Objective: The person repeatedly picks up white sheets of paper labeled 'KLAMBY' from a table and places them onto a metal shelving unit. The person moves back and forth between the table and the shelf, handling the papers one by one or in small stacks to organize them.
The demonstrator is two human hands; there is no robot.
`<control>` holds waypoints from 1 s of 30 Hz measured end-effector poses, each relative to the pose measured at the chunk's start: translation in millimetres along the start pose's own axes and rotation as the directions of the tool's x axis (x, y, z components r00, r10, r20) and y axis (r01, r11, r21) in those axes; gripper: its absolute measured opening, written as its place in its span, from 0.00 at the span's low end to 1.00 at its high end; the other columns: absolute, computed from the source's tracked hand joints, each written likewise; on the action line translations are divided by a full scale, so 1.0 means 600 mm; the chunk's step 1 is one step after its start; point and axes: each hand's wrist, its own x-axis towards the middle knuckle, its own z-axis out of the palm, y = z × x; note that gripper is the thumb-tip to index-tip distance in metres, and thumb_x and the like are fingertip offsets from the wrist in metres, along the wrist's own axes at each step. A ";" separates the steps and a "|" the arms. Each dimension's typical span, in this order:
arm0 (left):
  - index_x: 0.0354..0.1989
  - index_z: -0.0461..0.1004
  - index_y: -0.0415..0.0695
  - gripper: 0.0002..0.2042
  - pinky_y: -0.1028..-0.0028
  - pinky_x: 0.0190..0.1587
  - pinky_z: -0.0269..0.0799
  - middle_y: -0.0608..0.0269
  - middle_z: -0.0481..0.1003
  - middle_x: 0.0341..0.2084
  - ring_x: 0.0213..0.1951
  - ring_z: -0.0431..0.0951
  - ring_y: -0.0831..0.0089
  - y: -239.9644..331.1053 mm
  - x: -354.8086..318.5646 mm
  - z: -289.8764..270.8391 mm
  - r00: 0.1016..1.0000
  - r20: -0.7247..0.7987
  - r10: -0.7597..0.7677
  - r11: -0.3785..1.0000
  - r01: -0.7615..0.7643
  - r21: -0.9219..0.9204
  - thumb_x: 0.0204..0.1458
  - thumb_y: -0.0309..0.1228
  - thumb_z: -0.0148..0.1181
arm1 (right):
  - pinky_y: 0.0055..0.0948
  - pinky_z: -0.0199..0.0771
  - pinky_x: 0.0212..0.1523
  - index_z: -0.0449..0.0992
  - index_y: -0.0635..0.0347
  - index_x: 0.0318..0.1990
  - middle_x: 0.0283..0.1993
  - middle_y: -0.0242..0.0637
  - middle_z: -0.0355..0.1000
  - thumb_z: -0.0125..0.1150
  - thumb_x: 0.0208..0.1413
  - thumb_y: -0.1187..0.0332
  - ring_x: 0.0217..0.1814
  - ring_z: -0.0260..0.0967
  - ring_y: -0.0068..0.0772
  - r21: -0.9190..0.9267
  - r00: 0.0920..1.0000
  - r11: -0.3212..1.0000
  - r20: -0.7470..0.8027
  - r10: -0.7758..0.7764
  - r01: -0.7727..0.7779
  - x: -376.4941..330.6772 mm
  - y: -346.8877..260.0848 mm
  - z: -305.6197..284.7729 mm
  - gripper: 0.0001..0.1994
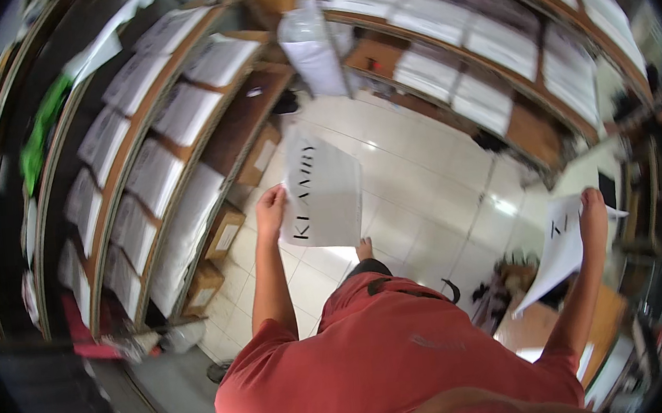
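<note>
My left hand [270, 204] is closed on the edge of a flat, whitish plastic bag [334, 194] with dark printed lettering, held up over the tiled floor. Out to the right, my right hand [593, 211] grips the upper corner of a second bag [553, 258], white with similar lettering. This one hangs down, tilted and slightly curved, beside a wooden tabletop. The two bags are well apart, one in each hand.
Shelves [170, 154] with several stacks of flat white packs stand on the left. More loaded shelves [441, 28] run along the far right. Cardboard boxes [224, 231] line the left shelf's foot. A white sack [315, 57] stands at the back. Pale tiled floor [415, 170] lies between.
</note>
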 end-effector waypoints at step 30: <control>0.45 0.76 0.41 0.12 0.68 0.44 0.73 0.53 0.79 0.38 0.40 0.79 0.65 0.446 0.784 -0.285 0.769 0.584 0.258 0.694 -0.569 0.442 0.60 0.35 0.55 | 0.38 0.72 0.41 0.74 0.68 0.40 0.38 0.49 0.73 0.56 0.59 0.75 0.39 0.73 0.50 0.323 0.947 0.891 -0.144 -0.288 0.320 0.603 -0.878 0.164 0.06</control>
